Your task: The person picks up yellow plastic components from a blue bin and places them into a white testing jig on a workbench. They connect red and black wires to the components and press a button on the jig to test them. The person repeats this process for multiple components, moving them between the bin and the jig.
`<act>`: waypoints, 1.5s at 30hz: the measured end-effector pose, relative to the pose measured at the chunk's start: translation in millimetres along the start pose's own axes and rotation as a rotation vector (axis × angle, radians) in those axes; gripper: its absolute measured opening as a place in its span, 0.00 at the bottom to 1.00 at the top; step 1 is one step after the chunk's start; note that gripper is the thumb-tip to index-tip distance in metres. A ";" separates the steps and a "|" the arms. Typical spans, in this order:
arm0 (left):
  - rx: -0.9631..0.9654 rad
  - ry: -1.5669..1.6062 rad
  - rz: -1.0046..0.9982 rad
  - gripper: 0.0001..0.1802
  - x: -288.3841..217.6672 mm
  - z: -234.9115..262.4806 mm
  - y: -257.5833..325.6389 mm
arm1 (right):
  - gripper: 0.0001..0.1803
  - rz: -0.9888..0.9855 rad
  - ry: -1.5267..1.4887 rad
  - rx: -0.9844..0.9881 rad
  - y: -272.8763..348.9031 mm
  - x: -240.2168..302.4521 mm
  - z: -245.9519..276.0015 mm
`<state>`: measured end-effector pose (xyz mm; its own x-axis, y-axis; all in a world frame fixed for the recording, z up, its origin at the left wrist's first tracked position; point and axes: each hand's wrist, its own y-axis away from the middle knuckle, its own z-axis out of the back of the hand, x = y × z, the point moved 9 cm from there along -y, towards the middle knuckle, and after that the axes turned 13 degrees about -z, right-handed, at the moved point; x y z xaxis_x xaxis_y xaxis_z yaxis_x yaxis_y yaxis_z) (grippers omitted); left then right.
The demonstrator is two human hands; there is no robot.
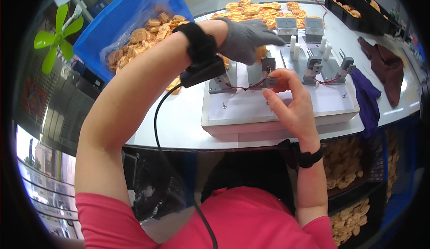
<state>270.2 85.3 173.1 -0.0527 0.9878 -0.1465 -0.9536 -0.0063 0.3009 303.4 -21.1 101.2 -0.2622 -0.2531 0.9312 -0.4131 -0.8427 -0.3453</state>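
White laminate table spans mid-frame; on it, centre right, sits a white slab-like board carrying grey metal jigs with white cylindrical posts and thin red wires.

You've got an orange-yellow, flat moulded piece at the jig, centre of frame, partly hidden and blurred under your grey-gloved left hand. Those gloved fingers reach rightward; can't tell if they're clamped on it. Your bare right hand has thumb and index apart, index fingertip at a dark grey metal block.

Progress, judged from this: mid-batch, one piece being worked. Many orange-yellow loose pieces lie spread across the table's back edge, top centre, and more tan-orange pieces fill your plastic-lined blue bin, upper left. Which pile is done and which is left, can't tell.

Two grey box-shaped dial meters stand behind the jigs. Upper right: black plastic tray. Right side: crumpled brown cloth, purple cloth over the table edge. Green-bladed fan, upper left; stored tan pieces, lower right.
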 end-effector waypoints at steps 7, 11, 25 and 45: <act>0.029 0.141 0.099 0.45 2.5 -10.3 2.7 | 0.21 -0.003 -0.009 -0.018 -2.5 -3.0 0.4; -0.498 0.201 -0.080 0.35 -1.2 19.7 71.2 | 0.19 0.050 -0.050 -0.219 0.3 -9.4 15.1; -0.744 0.494 0.422 0.28 61.5 -124.0 236.1 | 0.12 -0.023 0.079 -0.199 -0.5 -11.5 6.4; -1.070 0.916 0.282 0.21 113.3 -148.2 228.3 | 0.12 -0.178 0.171 -0.153 -0.9 -20.4 -1.1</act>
<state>2.6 172.8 85.5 -0.0506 0.4905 -0.8700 -0.6182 -0.6995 -0.3584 308.1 -14.6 82.4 -0.3112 -0.0129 0.9503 -0.5894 -0.7818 -0.2036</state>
